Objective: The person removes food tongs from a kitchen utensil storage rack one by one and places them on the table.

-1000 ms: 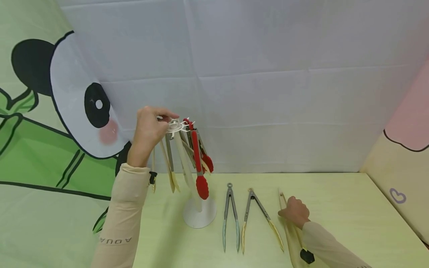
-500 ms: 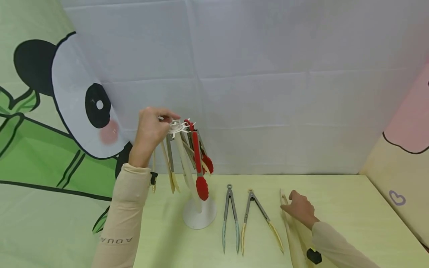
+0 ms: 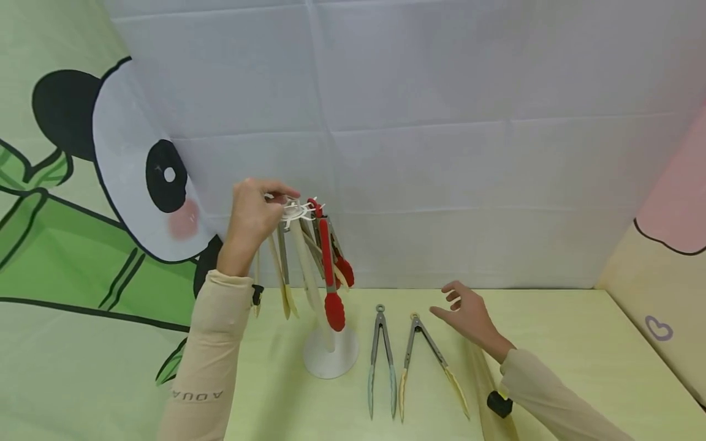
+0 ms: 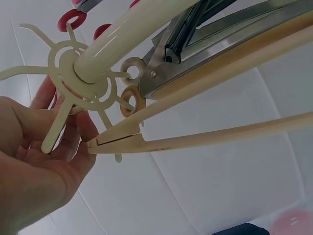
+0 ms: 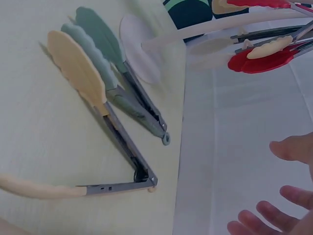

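My left hand (image 3: 250, 214) grips the top of a white rotating utensil stand (image 3: 329, 361), its fingers at the spoked hub (image 4: 55, 73). Red tongs (image 3: 334, 309) and several metal and beige ones hang from the spokes. In the left wrist view, wooden tongs (image 4: 210, 140) hang with their joined end right beside my fingertips. My right hand (image 3: 469, 315) is in the air above the table, fingers apart and holding nothing. Below its wrist lie more wooden tongs (image 3: 488, 392), partly hidden by the forearm. Teal-tipped tongs (image 3: 393, 389) and yellow-tipped tongs (image 3: 456, 386) lie spread on the table.
The pale yellow table (image 3: 579, 343) meets a white cloth wall (image 3: 441, 171) behind. A panda-printed cloth (image 3: 127, 171) hangs on the left, and a pink and cream one (image 3: 662, 275) on the right.
My right hand was down at the wooden tongs on the right; it has come away from them, up and to the left, with its fingers spreading. The left hand has stayed on the stand.
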Motion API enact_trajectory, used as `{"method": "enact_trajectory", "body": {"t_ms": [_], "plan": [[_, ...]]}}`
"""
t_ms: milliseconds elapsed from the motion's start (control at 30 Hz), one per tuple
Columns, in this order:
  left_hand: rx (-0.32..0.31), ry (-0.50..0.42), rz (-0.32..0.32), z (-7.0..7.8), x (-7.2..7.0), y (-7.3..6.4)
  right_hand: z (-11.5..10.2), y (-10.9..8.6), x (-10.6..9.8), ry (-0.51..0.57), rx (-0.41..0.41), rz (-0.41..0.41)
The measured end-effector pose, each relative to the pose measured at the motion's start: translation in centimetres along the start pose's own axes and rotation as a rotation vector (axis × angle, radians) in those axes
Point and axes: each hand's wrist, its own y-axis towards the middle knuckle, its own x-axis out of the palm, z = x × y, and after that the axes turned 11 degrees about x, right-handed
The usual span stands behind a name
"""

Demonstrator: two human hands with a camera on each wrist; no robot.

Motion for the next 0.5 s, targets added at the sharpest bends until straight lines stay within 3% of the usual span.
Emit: {"method": "enact_trajectory", "body": {"t_ms": [500], "plan": [[-0.037, -0.011, -0.012, 0.2, -0.1, 0.1, -6.4, 1.0, 1.9, 0.141, -0.18, -0.071]]}}
